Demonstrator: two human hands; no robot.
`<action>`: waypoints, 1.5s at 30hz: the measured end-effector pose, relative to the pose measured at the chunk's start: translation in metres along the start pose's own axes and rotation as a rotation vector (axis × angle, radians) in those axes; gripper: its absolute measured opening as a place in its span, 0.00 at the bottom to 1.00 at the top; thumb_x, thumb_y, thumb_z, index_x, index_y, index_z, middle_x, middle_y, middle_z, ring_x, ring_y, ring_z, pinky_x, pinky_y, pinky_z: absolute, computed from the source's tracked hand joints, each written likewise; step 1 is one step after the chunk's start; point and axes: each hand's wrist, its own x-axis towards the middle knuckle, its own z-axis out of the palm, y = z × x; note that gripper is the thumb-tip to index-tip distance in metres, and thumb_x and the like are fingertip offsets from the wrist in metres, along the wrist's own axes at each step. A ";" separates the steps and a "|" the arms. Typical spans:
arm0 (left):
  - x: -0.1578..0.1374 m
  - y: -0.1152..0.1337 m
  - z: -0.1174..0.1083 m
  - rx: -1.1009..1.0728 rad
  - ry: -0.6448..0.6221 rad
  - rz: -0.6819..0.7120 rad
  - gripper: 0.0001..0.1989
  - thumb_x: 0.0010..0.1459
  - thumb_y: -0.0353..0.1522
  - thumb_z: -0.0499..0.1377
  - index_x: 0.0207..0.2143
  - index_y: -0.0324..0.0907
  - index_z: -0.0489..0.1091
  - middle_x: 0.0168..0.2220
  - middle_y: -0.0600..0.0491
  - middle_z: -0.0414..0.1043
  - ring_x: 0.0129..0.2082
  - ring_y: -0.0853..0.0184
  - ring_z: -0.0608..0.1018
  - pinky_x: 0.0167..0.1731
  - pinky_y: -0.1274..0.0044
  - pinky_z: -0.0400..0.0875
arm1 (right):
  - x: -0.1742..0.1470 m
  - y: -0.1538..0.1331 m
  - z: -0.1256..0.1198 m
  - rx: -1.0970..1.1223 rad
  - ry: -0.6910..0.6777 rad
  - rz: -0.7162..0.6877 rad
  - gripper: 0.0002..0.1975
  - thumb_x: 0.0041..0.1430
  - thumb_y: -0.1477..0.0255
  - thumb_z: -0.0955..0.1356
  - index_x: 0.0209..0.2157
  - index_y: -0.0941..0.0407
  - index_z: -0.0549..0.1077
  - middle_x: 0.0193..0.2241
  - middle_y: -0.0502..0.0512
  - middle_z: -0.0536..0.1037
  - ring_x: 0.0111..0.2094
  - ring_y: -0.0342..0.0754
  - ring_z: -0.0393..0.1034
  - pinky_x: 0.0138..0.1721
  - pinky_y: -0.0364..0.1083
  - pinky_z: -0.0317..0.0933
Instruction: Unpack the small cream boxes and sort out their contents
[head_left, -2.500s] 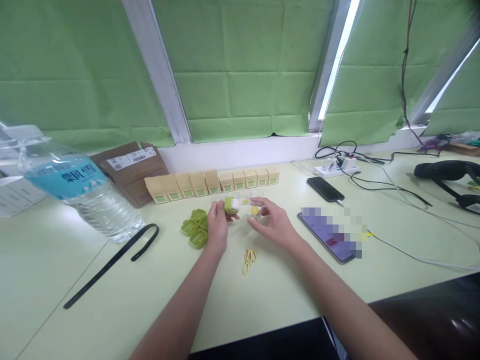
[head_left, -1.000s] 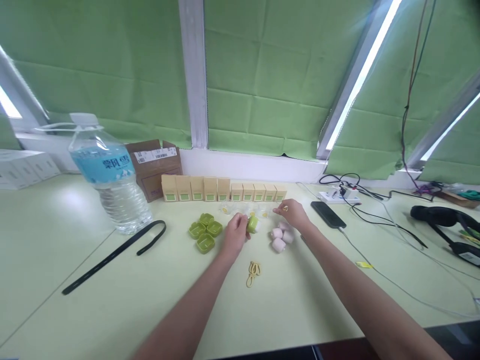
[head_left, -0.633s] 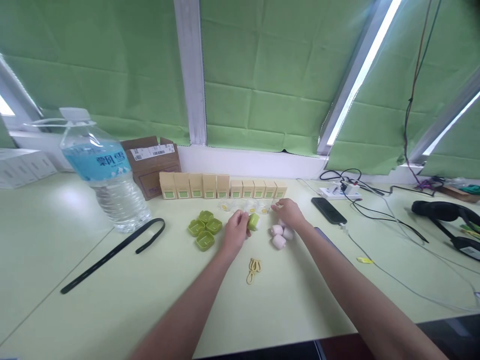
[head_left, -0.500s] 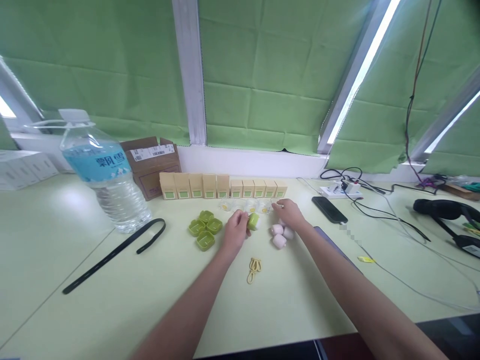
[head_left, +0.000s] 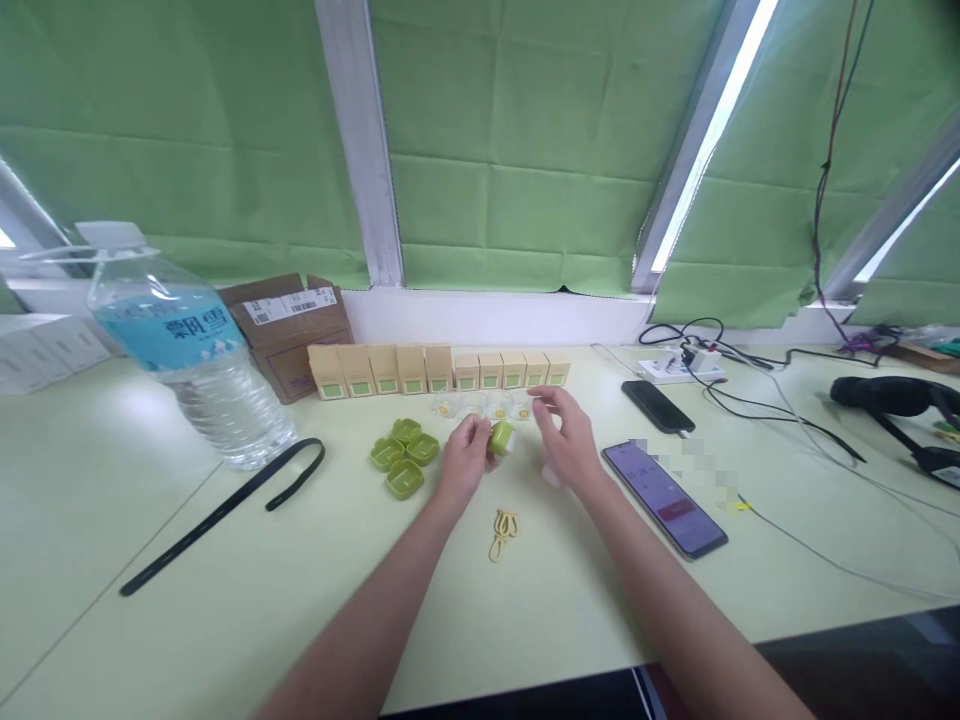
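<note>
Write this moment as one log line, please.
left hand: holds green-and-white piece | right hand: near clear cups, contact unclear | table: green cups, yellow loops

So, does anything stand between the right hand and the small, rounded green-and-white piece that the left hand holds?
Nothing visible stands between the right hand and the small, rounded green-and-white piece in the left hand. The clear plastic pieces with yellow spots sit slightly farther back, the rightmost one close to the right hand.
</note>
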 end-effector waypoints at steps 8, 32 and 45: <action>-0.001 0.003 -0.001 -0.153 0.047 0.000 0.16 0.59 0.43 0.58 0.26 0.43 0.59 0.22 0.60 0.57 0.19 0.74 0.63 0.20 0.81 0.58 | -0.027 -0.017 0.006 -0.041 -0.271 -0.177 0.21 0.64 0.61 0.69 0.57 0.48 0.66 0.54 0.56 0.74 0.55 0.54 0.68 0.57 0.56 0.63; -0.001 0.005 0.000 -0.190 -0.027 -0.040 0.15 0.59 0.44 0.61 0.41 0.46 0.62 0.32 0.58 0.70 0.25 0.74 0.73 0.28 0.81 0.66 | -0.021 0.003 0.005 -0.041 -0.116 -0.081 0.20 0.56 0.65 0.75 0.49 0.53 0.75 0.42 0.56 0.77 0.40 0.49 0.74 0.43 0.48 0.69; -0.005 0.012 0.000 0.000 -0.187 0.001 0.24 0.56 0.44 0.64 0.52 0.43 0.70 0.38 0.53 0.72 0.31 0.69 0.78 0.39 0.73 0.75 | -0.021 0.001 0.004 0.078 -0.088 -0.108 0.11 0.59 0.73 0.70 0.45 0.53 0.75 0.38 0.55 0.76 0.40 0.47 0.73 0.42 0.48 0.75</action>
